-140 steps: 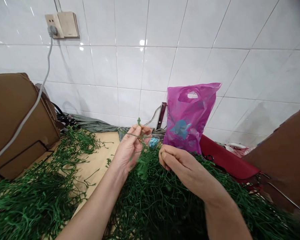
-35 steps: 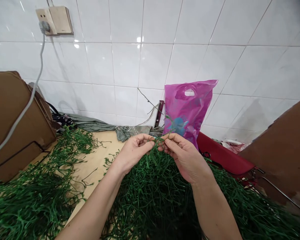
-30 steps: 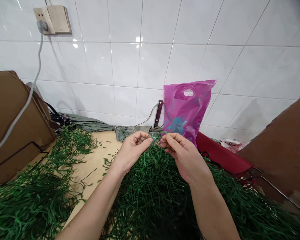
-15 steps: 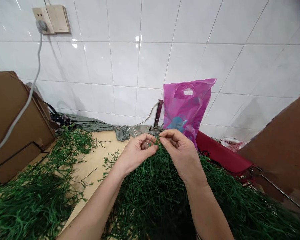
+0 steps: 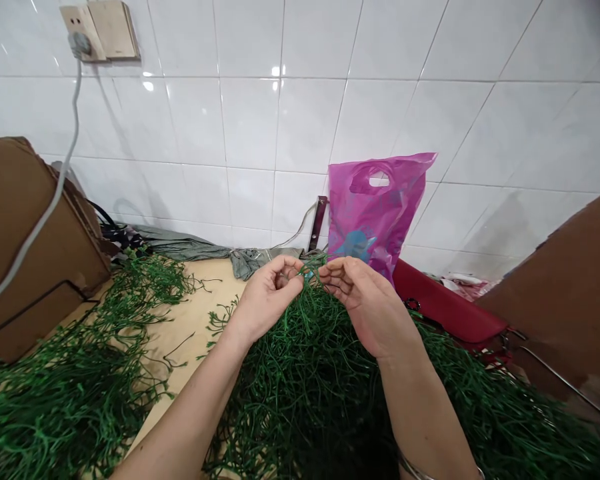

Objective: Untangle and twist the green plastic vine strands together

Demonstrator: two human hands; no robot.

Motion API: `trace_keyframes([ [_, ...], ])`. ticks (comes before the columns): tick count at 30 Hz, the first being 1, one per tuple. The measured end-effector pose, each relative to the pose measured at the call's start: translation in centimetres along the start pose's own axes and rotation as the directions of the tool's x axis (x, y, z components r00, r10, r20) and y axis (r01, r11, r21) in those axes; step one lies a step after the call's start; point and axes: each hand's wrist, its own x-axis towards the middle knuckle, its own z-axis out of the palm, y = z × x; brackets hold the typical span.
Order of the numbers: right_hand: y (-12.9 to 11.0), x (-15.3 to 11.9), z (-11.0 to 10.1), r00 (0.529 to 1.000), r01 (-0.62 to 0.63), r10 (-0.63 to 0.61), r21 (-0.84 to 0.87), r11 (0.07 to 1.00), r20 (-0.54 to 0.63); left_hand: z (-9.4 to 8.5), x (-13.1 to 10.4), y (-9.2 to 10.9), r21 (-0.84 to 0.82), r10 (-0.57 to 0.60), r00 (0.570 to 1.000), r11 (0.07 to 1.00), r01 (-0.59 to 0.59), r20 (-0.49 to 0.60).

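Between my two hands, above a big heap of green plastic stems (image 5: 310, 380), is a small bunch of green artificial stems (image 5: 310, 283) with forked tips. My left hand (image 5: 270, 293) pinches this bunch between thumb and fingers from the left. On the other side, my right hand (image 5: 363, 293) has its fingers bent close together at the bunch's right edge; fine strands run to its fingertips. Exactly which strand the right fingers grip is too small to make out. The heap spreads below both forearms.
Another green pile (image 5: 65, 393) lies at left on tan paper (image 5: 180, 327), beside a cardboard box (image 5: 25, 233). A purple plastic bag (image 5: 375, 207) leans on the tiled wall, with a red bag (image 5: 445, 307) to its right. A grey cord (image 5: 65, 173) hangs from the socket (image 5: 83, 40).
My hands have moved slightly apart, the left one shifting left and the right one right. The green bunch between them has shifted a little left with the left hand.
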Motion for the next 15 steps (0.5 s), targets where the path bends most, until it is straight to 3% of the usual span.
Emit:
trace_keyframes([
  [5, 0.23, 0.02, 0.11, 0.997, 0.005, 0.007, -0.166, 0.986, 0.076, 0.33, -0.39, 0.45, 0.195, 0.067, 0.997, 0.978, -0.075, 0.044],
  [12, 0.34, 0.05, -0.27, 0.995, 0.064, -0.043, -0.244, 0.968, 0.090, 0.06, -0.18, 0.16, 0.178, 0.068, 0.991, 0.980, -0.088, 0.116],
  [15, -0.02, -0.12, -0.56, 0.983, 0.092, -0.037, -0.307, 0.947, 0.181, -0.18, -0.08, 0.02, 0.043, 0.039, 0.988, 0.998, -0.046, 0.150],
])
